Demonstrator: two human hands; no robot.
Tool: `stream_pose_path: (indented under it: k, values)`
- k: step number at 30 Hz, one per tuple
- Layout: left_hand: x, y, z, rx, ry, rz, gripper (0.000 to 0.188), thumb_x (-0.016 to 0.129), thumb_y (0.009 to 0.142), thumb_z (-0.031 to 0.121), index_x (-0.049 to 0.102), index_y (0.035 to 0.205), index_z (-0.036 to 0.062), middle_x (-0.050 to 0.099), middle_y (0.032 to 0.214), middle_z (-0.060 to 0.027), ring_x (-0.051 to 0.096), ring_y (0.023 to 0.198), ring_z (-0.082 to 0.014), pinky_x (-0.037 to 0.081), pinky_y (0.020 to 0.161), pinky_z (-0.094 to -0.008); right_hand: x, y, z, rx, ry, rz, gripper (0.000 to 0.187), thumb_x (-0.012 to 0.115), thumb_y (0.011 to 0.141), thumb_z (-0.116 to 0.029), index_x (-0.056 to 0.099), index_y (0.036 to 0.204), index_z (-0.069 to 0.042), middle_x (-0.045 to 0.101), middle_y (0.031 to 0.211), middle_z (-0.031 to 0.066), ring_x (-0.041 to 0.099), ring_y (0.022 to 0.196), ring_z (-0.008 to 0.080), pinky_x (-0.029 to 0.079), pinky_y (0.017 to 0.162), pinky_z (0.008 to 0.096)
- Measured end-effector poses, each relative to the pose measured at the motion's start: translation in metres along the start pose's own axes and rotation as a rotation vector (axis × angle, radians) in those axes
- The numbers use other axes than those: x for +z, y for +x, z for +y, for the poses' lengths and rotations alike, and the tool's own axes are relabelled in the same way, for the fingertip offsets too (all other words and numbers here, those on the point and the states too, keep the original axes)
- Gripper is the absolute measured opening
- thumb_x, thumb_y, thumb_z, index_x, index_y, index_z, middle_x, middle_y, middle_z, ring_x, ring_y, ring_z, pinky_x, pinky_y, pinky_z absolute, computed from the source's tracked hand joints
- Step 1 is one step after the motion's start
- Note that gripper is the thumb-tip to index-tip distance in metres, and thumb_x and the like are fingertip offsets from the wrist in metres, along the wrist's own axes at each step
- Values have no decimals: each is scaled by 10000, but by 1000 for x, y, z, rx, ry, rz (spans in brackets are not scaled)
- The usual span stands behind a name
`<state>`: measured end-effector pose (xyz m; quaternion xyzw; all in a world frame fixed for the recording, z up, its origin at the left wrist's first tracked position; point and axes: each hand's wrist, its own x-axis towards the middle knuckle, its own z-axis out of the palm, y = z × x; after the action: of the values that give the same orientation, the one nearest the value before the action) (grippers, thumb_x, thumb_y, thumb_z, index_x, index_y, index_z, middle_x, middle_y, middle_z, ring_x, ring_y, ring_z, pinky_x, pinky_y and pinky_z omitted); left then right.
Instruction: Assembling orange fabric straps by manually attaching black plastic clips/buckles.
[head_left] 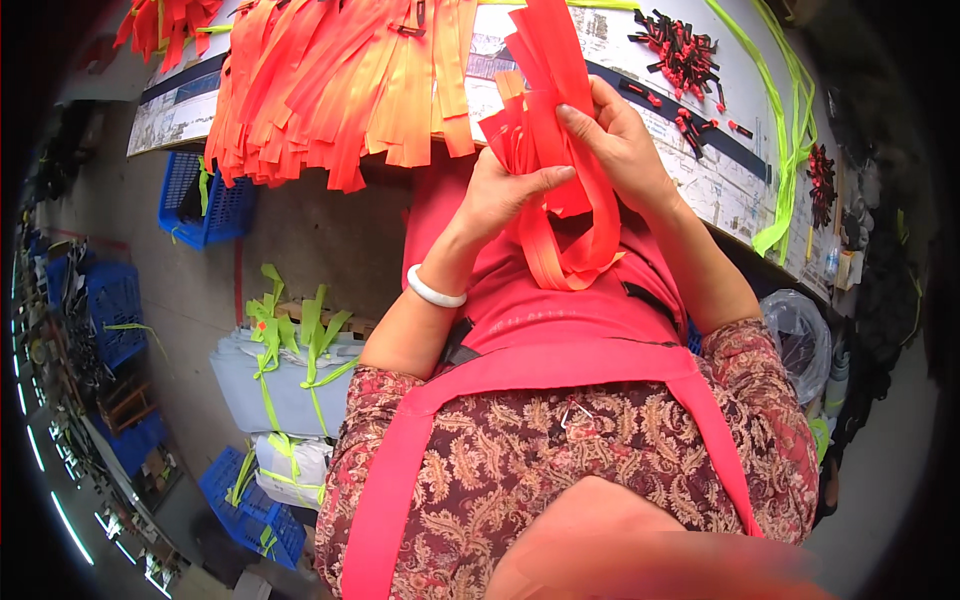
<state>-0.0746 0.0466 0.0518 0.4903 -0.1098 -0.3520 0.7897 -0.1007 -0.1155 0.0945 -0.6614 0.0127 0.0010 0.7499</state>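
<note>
A: "What is the table [720, 190] bearing?"
B: "A pile of orange strips [350, 90]; looped strips [550, 135] are hanging between left hand [510, 190] and right hand [620, 145]."
A: "The grip?"
B: "Both are gripping them, apparently gathering; the next move is probably calling for evening them."

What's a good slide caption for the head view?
Left hand and right hand hold orange-red strips at the edge of a table bearing a larger pile.

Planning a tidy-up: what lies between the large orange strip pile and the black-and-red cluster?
In the head view, orange strips held in the left hand and right hand show between pile and cluster, with white tabletop visible either side.
</note>
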Motion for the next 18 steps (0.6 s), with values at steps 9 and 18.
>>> stream_pose_path:
  k: [9, 18]
  values:
    - [-27, 6, 1, -86, -516, 19, 160, 561, 910, 55, 587, 1049, -19, 654, 936, -108, 649, 851, -196, 534, 783, -313, 5, -9, 5, 110, 65, 20, 250, 520, 968, -139, 488, 1168, 7, 637, 954, 65, 615, 810, 92, 516, 717, 221]
    - [-26, 6, -9, 75, -322, -26, 233, 625, 904, 184, 547, 1068, 38, 585, 823, -47, 585, 734, -153, 520, 684, -340, 16, -24, 9, 237, 51, -81, 253, 533, 963, -141, 496, 1162, 11, 632, 926, 56, 609, 806, 88, 503, 722, 223]
